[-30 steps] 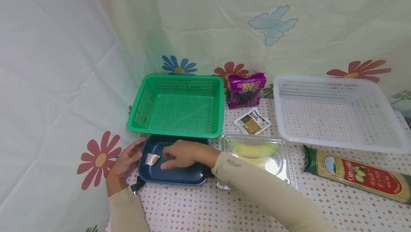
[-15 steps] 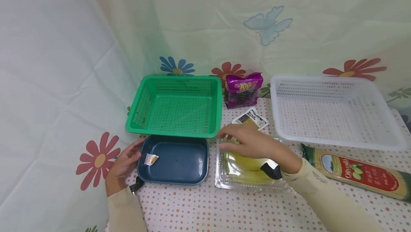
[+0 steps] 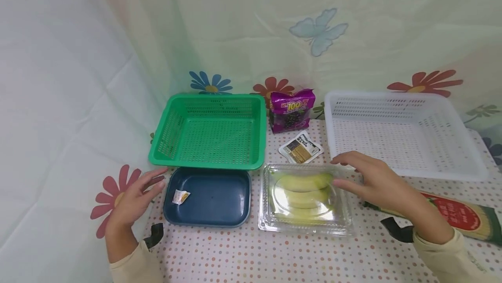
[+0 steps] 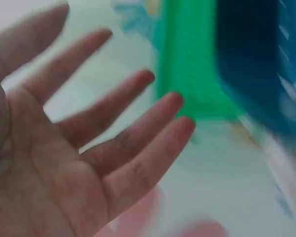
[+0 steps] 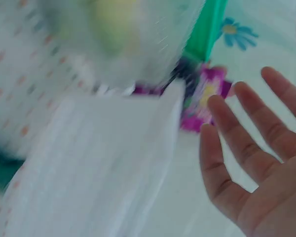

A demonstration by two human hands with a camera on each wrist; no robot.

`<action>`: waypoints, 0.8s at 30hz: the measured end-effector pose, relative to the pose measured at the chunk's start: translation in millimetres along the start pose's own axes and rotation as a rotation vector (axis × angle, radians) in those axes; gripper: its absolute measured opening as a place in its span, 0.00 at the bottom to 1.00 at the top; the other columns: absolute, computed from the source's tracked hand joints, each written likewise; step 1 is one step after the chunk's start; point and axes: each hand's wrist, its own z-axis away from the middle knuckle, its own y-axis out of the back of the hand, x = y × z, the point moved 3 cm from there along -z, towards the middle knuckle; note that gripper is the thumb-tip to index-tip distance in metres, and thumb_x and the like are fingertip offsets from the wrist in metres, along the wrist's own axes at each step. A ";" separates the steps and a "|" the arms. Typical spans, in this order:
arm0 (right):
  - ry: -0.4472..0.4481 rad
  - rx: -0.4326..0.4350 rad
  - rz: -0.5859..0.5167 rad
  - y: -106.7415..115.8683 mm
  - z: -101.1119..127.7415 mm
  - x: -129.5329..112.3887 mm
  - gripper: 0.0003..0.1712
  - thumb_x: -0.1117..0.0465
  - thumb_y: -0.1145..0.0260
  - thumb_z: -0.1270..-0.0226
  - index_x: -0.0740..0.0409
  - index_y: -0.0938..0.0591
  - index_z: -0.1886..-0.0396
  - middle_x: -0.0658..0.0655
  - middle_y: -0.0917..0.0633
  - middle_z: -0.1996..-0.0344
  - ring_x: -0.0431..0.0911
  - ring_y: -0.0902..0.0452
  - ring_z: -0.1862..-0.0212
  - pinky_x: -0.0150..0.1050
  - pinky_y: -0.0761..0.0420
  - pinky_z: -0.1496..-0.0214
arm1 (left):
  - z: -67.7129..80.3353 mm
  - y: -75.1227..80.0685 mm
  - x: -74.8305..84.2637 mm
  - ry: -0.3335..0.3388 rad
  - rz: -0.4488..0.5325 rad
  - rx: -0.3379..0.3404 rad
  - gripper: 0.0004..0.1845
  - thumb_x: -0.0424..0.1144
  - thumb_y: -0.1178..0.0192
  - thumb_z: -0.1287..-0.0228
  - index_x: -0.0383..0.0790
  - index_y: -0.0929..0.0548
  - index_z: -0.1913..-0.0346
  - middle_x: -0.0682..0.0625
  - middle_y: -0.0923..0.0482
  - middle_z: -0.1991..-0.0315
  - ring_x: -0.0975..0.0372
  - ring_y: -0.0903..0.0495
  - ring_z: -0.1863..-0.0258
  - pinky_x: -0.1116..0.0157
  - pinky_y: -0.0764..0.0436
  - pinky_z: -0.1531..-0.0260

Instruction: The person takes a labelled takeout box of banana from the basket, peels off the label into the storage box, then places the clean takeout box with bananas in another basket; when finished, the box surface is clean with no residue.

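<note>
On the dotted tablecloth [image 3: 243,252], right in front of the person, sits a clear clamshell box [image 3: 305,226] with green-yellow bananas [image 3: 303,183] inside. The right hand [image 3: 372,180] hovers at the box's right edge, fingers straight and spread, holding nothing; whether the fingertips touch the lid, I can't tell. Over on the other side, the left hand [image 3: 133,198] is up beside the dark blue tray [image 3: 213,207], palm open, fingers fanned wide, gripping nothing and just clear of the tray's rim. A small sachet [image 3: 181,196] lies in the tray's left corner. Behind the tray stands a green basket [image 3: 208,133]; behind the right hand, a white basket [image 3: 400,133]. Between the baskets there's a purple snack bag [image 3: 291,109] and a small flat packet [image 3: 301,150]. A long pasta packet [image 3: 462,217] lies partly under the right wrist.
</note>
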 end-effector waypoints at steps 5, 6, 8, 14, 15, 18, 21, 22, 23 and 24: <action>-0.051 -0.004 0.071 1.0 21.2 13.7 0.30 0.47 0.21 0.42 0.49 0.19 0.42 0.51 0.16 0.43 0.52 0.19 0.42 0.59 0.19 0.46 | -10.1 -23.3 59.7 -0.081 -0.113 0.043 0.26 0.40 0.42 0.23 0.43 0.29 0.26 0.43 0.33 0.28 0.44 0.28 0.31 0.57 0.18 0.41; -0.054 -0.015 0.086 0.6 24.6 15.6 0.31 0.47 0.21 0.42 0.49 0.19 0.41 0.52 0.16 0.43 0.53 0.19 0.41 0.59 0.19 0.45 | -13.6 -32.4 70.2 -0.103 -0.125 0.039 0.26 0.41 0.41 0.24 0.44 0.28 0.26 0.44 0.33 0.27 0.45 0.28 0.31 0.52 0.18 0.41; -0.052 -0.038 0.117 -0.8 30.4 18.8 0.32 0.44 0.21 0.42 0.51 0.19 0.41 0.54 0.16 0.43 0.55 0.18 0.42 0.61 0.18 0.46 | -20.8 -53.9 88.3 -0.156 -0.152 0.014 0.26 0.44 0.41 0.24 0.46 0.28 0.26 0.46 0.35 0.25 0.47 0.28 0.30 0.44 0.19 0.42; -0.022 -0.053 0.195 -3.9 43.3 24.3 0.39 0.38 0.22 0.45 0.52 0.21 0.38 0.60 0.14 0.44 0.59 0.13 0.51 0.62 0.16 0.53 | -34.3 -123.3 125.2 -0.291 -0.226 -0.143 0.29 0.51 0.41 0.25 0.52 0.30 0.25 0.51 0.40 0.21 0.50 0.34 0.25 0.45 0.23 0.36; -0.014 -0.050 0.207 -4.7 45.0 25.2 0.41 0.37 0.22 0.46 0.52 0.21 0.37 0.60 0.13 0.45 0.59 0.13 0.53 0.61 0.16 0.54 | -35.3 -132.9 129.1 -0.304 -0.231 -0.172 0.29 0.51 0.40 0.25 0.52 0.30 0.24 0.51 0.42 0.20 0.50 0.35 0.24 0.44 0.25 0.35; 0.008 -0.038 0.237 -8.7 49.0 28.4 0.44 0.34 0.23 0.48 0.51 0.21 0.35 0.61 0.14 0.43 0.59 0.13 0.51 0.62 0.16 0.52 | -37.0 -157.1 137.0 -0.311 -0.234 -0.237 0.31 0.50 0.39 0.25 0.50 0.32 0.23 0.49 0.45 0.19 0.48 0.37 0.23 0.43 0.27 0.33; 0.011 -0.056 0.258 -14.8 51.1 30.9 0.46 0.30 0.25 0.48 0.49 0.21 0.34 0.61 0.15 0.41 0.62 0.15 0.46 0.64 0.18 0.48 | -36.7 -174.7 139.4 -0.302 -0.241 -0.263 0.32 0.50 0.39 0.26 0.48 0.32 0.23 0.46 0.48 0.18 0.47 0.32 0.26 0.44 0.24 0.36; 0.003 -0.069 0.255 -16.7 51.8 31.6 0.46 0.29 0.26 0.47 0.48 0.21 0.33 0.61 0.15 0.40 0.63 0.16 0.44 0.65 0.19 0.47 | -36.8 -179.9 139.5 -0.297 -0.247 -0.268 0.32 0.50 0.39 0.26 0.49 0.32 0.23 0.46 0.49 0.18 0.47 0.30 0.28 0.45 0.23 0.37; -0.008 -0.089 0.251 -18.6 52.4 32.0 0.47 0.28 0.27 0.47 0.46 0.22 0.32 0.61 0.15 0.40 0.63 0.16 0.44 0.66 0.19 0.47 | -36.9 -184.8 139.3 -0.293 -0.252 -0.272 0.32 0.50 0.39 0.26 0.50 0.32 0.23 0.45 0.50 0.18 0.49 0.25 0.32 0.46 0.20 0.40; -0.021 -0.111 0.245 -20.6 52.9 32.2 0.47 0.27 0.28 0.46 0.45 0.23 0.31 0.61 0.15 0.40 0.63 0.16 0.44 0.66 0.19 0.47 | -37.0 -189.3 139.2 -0.294 -0.264 -0.272 0.32 0.50 0.39 0.26 0.51 0.32 0.23 0.45 0.51 0.18 0.50 0.22 0.35 0.49 0.19 0.42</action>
